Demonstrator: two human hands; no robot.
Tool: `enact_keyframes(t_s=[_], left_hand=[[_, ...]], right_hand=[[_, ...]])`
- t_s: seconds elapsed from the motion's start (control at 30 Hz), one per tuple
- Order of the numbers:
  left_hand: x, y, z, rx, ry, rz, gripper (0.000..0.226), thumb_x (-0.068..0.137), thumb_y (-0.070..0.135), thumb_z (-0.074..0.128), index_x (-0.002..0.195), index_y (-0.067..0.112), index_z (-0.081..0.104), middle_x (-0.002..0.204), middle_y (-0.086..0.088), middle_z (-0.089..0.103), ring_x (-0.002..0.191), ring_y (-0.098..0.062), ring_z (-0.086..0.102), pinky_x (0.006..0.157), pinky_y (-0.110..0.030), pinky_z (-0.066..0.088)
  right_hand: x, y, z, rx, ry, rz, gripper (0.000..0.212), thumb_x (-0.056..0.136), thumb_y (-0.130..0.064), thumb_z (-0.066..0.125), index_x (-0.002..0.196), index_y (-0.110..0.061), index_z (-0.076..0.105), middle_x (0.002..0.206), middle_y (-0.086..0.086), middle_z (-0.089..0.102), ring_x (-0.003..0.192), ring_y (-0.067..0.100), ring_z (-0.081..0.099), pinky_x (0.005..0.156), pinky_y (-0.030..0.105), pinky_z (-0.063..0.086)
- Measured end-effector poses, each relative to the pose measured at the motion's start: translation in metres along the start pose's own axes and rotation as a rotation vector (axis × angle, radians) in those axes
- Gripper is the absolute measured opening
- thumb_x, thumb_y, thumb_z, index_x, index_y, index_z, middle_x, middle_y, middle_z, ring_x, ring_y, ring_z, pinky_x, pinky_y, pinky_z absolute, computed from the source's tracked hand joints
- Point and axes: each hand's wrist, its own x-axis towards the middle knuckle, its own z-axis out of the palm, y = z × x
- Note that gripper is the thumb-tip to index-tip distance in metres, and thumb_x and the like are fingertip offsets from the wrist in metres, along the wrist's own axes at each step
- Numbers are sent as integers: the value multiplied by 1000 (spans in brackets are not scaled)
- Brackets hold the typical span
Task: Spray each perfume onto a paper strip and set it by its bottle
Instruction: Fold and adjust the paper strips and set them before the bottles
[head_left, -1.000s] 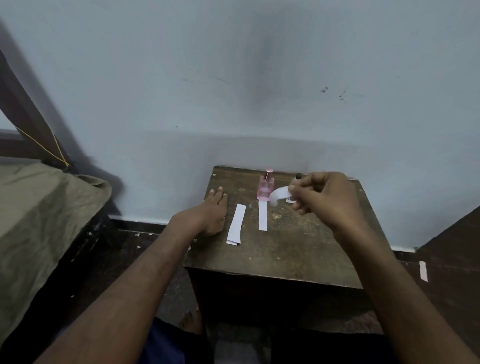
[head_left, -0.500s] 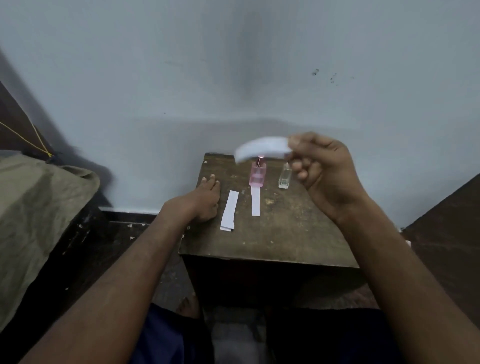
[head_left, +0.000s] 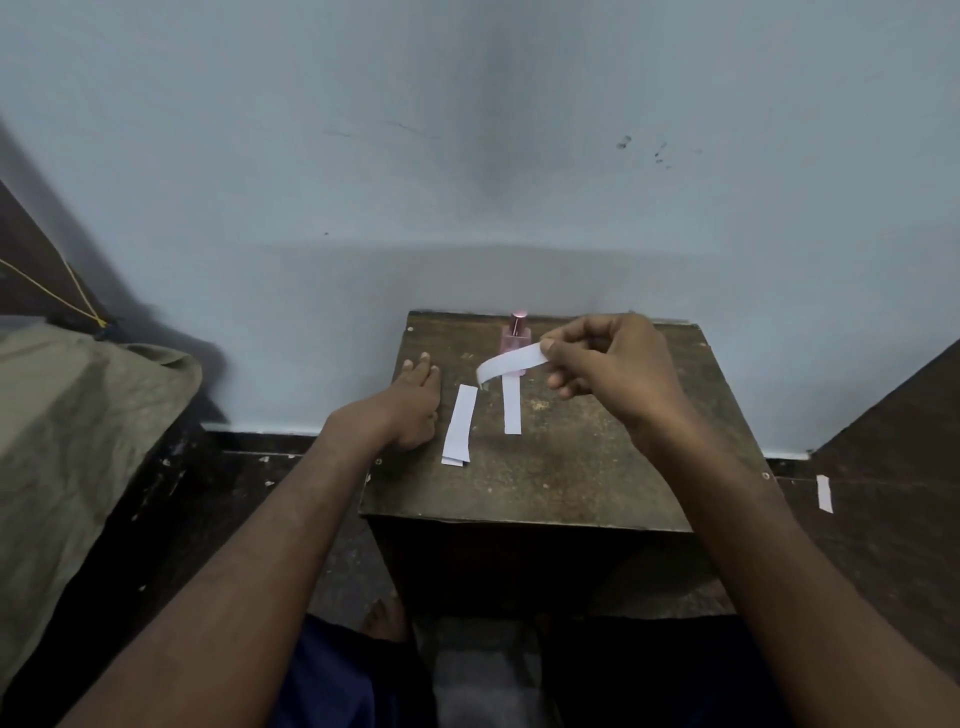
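Two hands are at work. My right hand (head_left: 613, 371) is raised over the far part of the table (head_left: 571, 483), its grip closed in a pinch of thumb and fingers on one end of a paper strip (head_left: 511, 362). That strip juts out to the left of the grip and droops at its free end, clear of the table. I judge I am holding it by the very end so the rest of it stays untouched.

Just beyond the grip and a little left stands the pink perfume bottle (head_left: 516, 336), upright near the wall, partly hidden by the held strip. A second strip (head_left: 511, 405) lies flat on the table directly below the bottle, nearer to me, which reads as that perfume's finished sample. Further left of the grip lies a small stack of spare strips (head_left: 460, 424), within easy reach.

My left hand (head_left: 410, 410) rests flat on the table beside that stack, fingers straight and holding nothing. I cannot see any other bottle; my right hand may be covering it.

One more strip (head_left: 824, 493) lies off the table, on the floor to the right.
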Motion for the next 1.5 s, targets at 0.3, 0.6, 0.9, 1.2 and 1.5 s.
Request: enact_keyframes(t_s=[0.3, 0.6, 0.9, 1.2, 1.5], left_hand=[[0, 0, 0, -6, -12, 2, 71, 112, 14, 35, 166, 3, -10, 173, -11, -24, 162, -31, -17, 132, -42, 1], [1, -2, 2, 3, 1, 14, 71, 112, 14, 35, 166, 2, -9, 173, -12, -23, 162, -31, -16, 132, -42, 1], [0, -2, 0, 11, -9, 14, 72, 112, 15, 36, 166, 4, -10, 173, -12, -24, 162, -31, -16, 132, -42, 1], [1, -3, 5, 15, 9, 2, 72, 111, 13, 37, 165, 1, -9, 173, -14, -23, 162, -34, -15, 132, -41, 0], [-2, 3, 1, 37, 9, -3, 72, 111, 13, 37, 165, 0, -8, 174, -15, -22, 162, -34, -14, 130, -40, 0]], right_hand=[[-1, -4, 5, -38, -13, -55, 2, 94, -6, 78, 94, -4, 79, 71, 10, 78, 59, 21, 75, 54, 27, 59], [-9, -20, 2, 263, -167, -120, 10, 93, -1, 75, 88, -9, 79, 66, 5, 73, 52, 13, 67, 50, 23, 56], [-2, -10, -11, 107, -16, -42, 2, 90, 0, 76, 92, -1, 76, 64, 4, 73, 51, 13, 65, 49, 20, 54], [-2, 2, -11, -249, -16, -18, 8, 93, -5, 77, 86, -10, 77, 64, 5, 76, 51, 14, 72, 52, 22, 56], [-2, -1, -12, 66, -23, 55, 3, 91, 0, 77, 89, -2, 77, 69, 12, 76, 56, 16, 69, 54, 22, 55]])
